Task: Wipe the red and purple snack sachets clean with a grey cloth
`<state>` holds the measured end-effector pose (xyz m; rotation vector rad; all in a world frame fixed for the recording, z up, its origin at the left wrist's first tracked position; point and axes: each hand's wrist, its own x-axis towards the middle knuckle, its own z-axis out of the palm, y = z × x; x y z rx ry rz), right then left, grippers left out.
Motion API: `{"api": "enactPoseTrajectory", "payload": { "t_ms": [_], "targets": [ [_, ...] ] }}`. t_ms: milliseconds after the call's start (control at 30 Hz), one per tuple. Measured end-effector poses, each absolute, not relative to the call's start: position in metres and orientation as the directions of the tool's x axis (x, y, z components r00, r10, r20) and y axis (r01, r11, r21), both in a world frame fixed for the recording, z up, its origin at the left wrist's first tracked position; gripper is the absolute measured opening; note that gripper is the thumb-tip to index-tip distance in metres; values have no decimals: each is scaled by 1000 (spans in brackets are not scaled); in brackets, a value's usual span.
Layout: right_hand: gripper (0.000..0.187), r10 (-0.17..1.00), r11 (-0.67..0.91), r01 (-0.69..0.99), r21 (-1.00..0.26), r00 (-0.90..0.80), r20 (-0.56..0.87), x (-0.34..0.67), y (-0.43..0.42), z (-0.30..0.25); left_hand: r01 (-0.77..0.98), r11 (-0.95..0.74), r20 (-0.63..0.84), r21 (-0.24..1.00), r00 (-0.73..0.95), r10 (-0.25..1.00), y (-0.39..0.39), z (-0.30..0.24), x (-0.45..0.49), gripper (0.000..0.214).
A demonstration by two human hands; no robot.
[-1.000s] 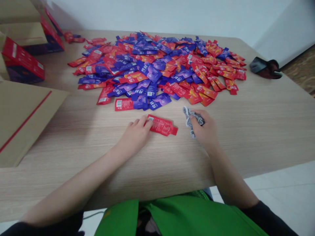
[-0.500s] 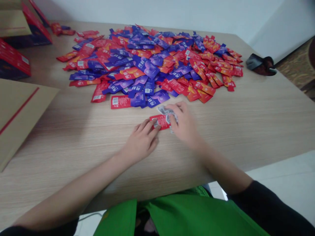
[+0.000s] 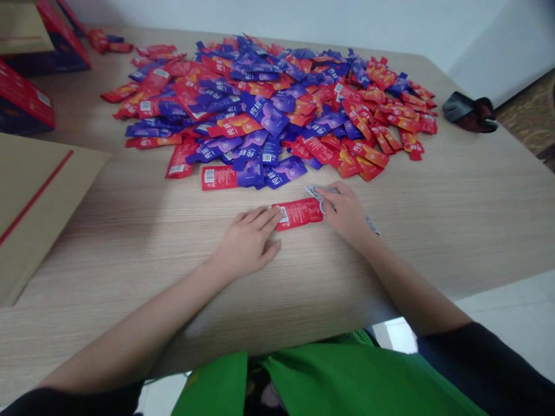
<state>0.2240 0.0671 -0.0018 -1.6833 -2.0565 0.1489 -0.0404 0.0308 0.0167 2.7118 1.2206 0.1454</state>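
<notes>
A red sachet lies flat on the table, its printed back with a barcode facing up. My left hand rests its outstretched fingertips on the sachet's left end, the thumb apart on the table. In my right hand is a crumpled grey-white cloth, pinched under the fingers at the sachet's right end. Part of the cloth sticks out behind the wrist. Just beyond my hands spreads a large heap of red and purple sachets.
Red and purple boxes stand at the left, with an open cardboard flap reaching over the table. A dark, shiny crumpled object sits near the right edge. A wall runs behind the table.
My right hand has slid the cloth rightward along the sachet to its right end, uncovering more of the print. The left hand keeps its place, with its thumb now off the sachet.
</notes>
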Motion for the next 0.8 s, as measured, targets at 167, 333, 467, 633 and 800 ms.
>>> {"api": "enactPoseTrajectory", "payload": {
  "t_ms": [167,333,467,633,800],
  "targets": [
    [38,898,384,848,-365,-251,361,178,55,13,741,-652,9,162,659,752,25,12,-39,62],
    [37,909,384,915,-125,-350,228,170,44,3,760,-628,-8,166,638,770,25,13,-37,60],
    [38,955,231,964,-130,-198,222,212,55,-2,761,-624,-11,179,635,772,26,17,-36,58],
    [40,921,295,938,-183,-228,317,197,57,11,767,-615,10,181,624,781,24,17,-33,62],
    [43,849,514,850,-117,-484,212,160,47,10,773,-607,10,184,616,788,24,18,-32,58]
  ]
}}
